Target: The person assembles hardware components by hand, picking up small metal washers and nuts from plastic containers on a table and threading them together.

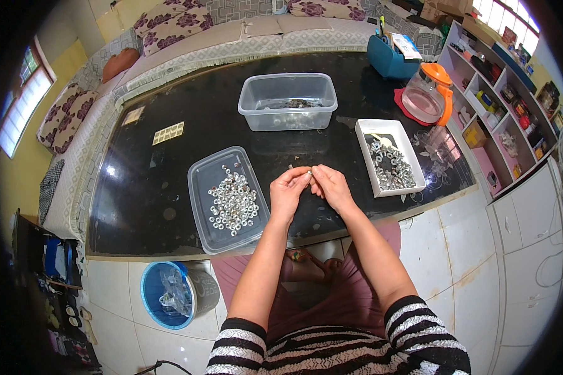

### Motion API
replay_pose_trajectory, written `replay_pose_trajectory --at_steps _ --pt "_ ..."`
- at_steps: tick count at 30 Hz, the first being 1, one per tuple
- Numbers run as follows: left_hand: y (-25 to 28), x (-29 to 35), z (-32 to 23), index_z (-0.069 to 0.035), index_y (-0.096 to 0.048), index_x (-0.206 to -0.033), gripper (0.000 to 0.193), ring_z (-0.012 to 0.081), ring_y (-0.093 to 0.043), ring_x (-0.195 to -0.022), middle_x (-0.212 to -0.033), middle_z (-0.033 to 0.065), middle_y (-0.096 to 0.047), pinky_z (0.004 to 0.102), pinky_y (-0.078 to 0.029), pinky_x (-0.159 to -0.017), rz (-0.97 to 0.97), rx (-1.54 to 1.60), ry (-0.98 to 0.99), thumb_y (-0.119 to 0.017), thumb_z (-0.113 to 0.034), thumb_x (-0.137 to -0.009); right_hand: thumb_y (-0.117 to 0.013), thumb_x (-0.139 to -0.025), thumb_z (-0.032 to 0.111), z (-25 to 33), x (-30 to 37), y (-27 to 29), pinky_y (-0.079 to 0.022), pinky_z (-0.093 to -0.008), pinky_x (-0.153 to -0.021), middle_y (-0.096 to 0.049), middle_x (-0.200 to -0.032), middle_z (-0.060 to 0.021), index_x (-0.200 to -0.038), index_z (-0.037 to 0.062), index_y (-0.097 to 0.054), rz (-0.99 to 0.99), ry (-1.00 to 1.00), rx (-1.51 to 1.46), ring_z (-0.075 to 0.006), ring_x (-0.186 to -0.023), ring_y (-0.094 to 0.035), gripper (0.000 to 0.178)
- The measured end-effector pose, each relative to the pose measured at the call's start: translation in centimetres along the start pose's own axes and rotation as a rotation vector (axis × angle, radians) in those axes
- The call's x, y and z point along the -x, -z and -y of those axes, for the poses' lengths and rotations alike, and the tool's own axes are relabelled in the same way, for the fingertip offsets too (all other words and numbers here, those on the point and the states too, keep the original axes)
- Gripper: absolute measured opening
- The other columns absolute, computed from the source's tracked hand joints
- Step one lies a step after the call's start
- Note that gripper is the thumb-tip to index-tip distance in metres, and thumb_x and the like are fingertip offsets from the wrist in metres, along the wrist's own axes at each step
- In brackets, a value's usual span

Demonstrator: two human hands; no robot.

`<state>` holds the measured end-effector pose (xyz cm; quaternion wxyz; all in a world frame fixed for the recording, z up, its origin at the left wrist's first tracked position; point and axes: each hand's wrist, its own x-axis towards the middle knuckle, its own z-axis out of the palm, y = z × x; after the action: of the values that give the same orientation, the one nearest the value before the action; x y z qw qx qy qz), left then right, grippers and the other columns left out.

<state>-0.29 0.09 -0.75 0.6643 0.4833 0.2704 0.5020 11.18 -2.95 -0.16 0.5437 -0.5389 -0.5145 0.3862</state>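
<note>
My left hand (288, 192) and my right hand (333, 189) meet fingertip to fingertip over the front of the dark table. Both are pinched around a small metal piece (310, 173), mostly hidden by the fingers. Beside my left hand lies a clear plastic lid (202, 190) bearing a heap of small silvery ring-shaped pieces (234, 201). To the right of my right hand stands a white open box (413, 145) with many loose metal pieces (391, 165) in it. Beyond the hands sits a clear plastic tub (288, 84), dark small parts on its bottom.
At the far right are a glass jug with an orange lid (426, 94) and a teal holder (388, 57). A yellowish card (168, 133) lies on the left of the table (144, 200). On the floor stands a blue-rimmed bin (203, 294) with plastic bags; shelves (481, 134) rise at right.
</note>
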Motion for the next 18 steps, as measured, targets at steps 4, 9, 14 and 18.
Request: replay_pose_trajectory --at_steps 4,9,14,18 --pt "-0.03 -0.03 0.01 0.001 -0.058 -0.087 0.014 0.0059 -0.049 -0.065 -0.075 0.001 -0.055 0.0177 -0.04 -0.061 -0.038 0.009 0.017 -0.056 -0.001 -0.074 -0.041 -0.083 0.034 -0.02 0.03 0.12 -0.035 -0.0204 -0.043 -0.048 -0.05 -0.0017 -0.062 0.0038 -0.05 -0.023 0.011 -0.033 -0.0068 -0.044 -0.044 0.037" --pt "0.14 -0.04 0.14 0.0 -0.058 -0.087 0.014 0.0056 -0.049 -0.065 -0.075 0.0014 -0.056 0.0176 -0.04 -0.061 -0.011 0.005 0.003 -0.056 -0.001 -0.073 -0.039 -0.084 0.031 0.17 0.04 0.44 -0.032 -0.017 -0.041 -0.047 -0.052 -0.0001 -0.065 0.0063 -0.047 0.077 -0.066 0.013 -0.0046 -0.044 -0.04 0.032" --pt "-0.08 0.0 -0.12 0.0 -0.058 -0.087 0.014 0.0052 -0.048 -0.065 -0.074 0.001 -0.056 0.0173 -0.04 -0.06 -0.057 -0.008 0.024 -0.056 -0.001 -0.074 -0.039 -0.084 0.032 0.21 0.07 -0.05 -0.033 -0.0186 -0.041 -0.047 -0.049 -0.0004 -0.062 0.0056 -0.047 -0.004 -0.004 -0.048 -0.0054 -0.043 -0.041 0.035" --pt "0.03 -0.02 0.04 0.0 -0.058 -0.087 0.014 0.0052 -0.048 -0.065 -0.075 0.0011 -0.056 0.0172 -0.04 -0.061 -0.036 -0.008 0.023 -0.056 -0.001 -0.074 -0.039 -0.084 0.031 0.06 0.0 0.44 -0.032 -0.017 -0.041 -0.047 -0.052 -0.0001 -0.065 0.006 -0.046 0.074 -0.059 0.005 -0.0043 -0.045 -0.04 0.033"
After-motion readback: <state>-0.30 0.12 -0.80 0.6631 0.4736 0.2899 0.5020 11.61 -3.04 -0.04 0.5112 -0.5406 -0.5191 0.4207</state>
